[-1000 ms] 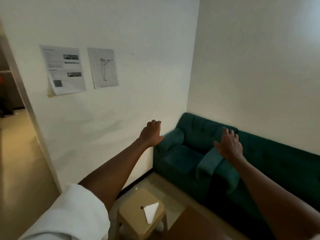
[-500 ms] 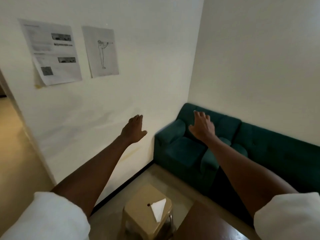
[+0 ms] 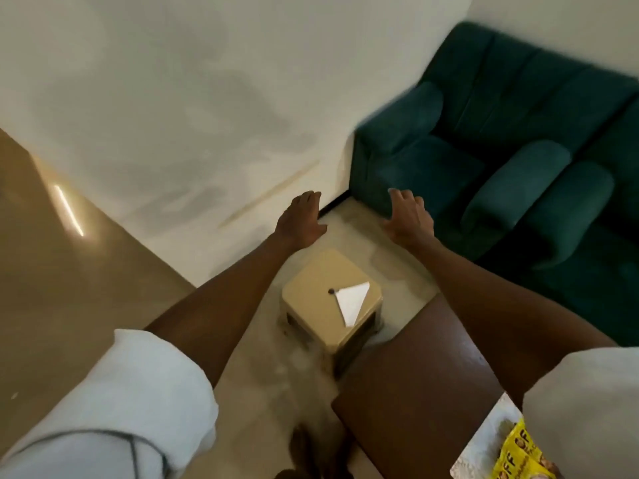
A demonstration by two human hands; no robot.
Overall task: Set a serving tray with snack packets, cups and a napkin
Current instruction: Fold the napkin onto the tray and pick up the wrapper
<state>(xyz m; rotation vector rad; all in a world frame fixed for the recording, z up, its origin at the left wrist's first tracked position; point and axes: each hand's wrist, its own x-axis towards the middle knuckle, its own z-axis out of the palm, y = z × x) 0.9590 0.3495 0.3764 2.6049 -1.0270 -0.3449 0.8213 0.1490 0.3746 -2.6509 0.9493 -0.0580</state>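
Observation:
A folded white napkin (image 3: 352, 300) lies on top of a small beige plastic stool (image 3: 318, 288) on the floor. My left hand (image 3: 301, 223) and my right hand (image 3: 408, 219) are both stretched out in the air beyond the stool, palms down, fingers spread, holding nothing. At the bottom right a yellow snack packet (image 3: 518, 456) lies on a pale tray (image 3: 484, 444), which rests on a dark brown table (image 3: 415, 375). My right sleeve hides part of the tray. No cups are in view.
A dark green sofa (image 3: 501, 140) with armrests fills the right corner against the white wall (image 3: 207, 98). The stool stands between the sofa, the wall and the table corner. Tan floor (image 3: 52, 271) opens to the left.
The view has tilted sharply downward. The wall papers are out of sight, the stool sits mid-frame, and the table with the tray and snack packet has appeared. Both hands stay outstretched and empty.

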